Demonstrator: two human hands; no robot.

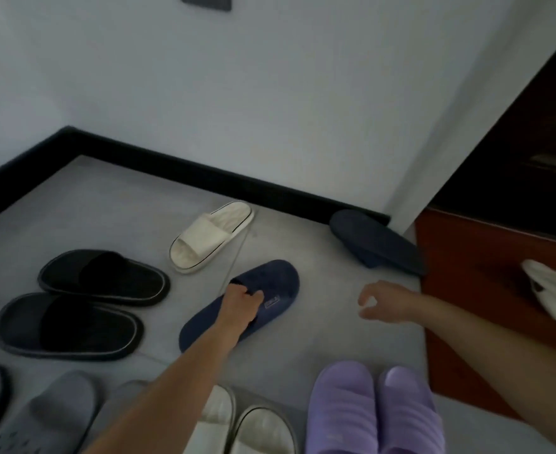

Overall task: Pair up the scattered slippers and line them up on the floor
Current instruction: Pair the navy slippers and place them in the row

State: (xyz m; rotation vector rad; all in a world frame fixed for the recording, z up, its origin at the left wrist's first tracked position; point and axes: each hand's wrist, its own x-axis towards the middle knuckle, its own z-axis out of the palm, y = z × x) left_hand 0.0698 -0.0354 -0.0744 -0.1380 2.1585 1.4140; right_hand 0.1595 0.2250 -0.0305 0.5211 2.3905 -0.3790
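The left hand [244, 301] grips a navy slipper [271, 276] at its opening, fingers tucked inside, on the grey floor [106, 208]. The right hand [381, 301] hangs just beside it, loosely curled, holding nothing. A second navy slipper [375, 240] lies against the baseboard [172, 162] (apparently tilted). A cream slipper [211, 237] lies alone; the black pair [86, 299] and purple pair [368, 411] sit matched.

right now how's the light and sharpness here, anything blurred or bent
Head view: dim, bluish light with no glare; the black pair loses nearly all detail and the cabinet sinks into shadow. Head view: the right hand is smeared by blur, while the left hand on the navy slipper is sharper. Head view: the wall edge leans hard, likely a wide-angle effect.
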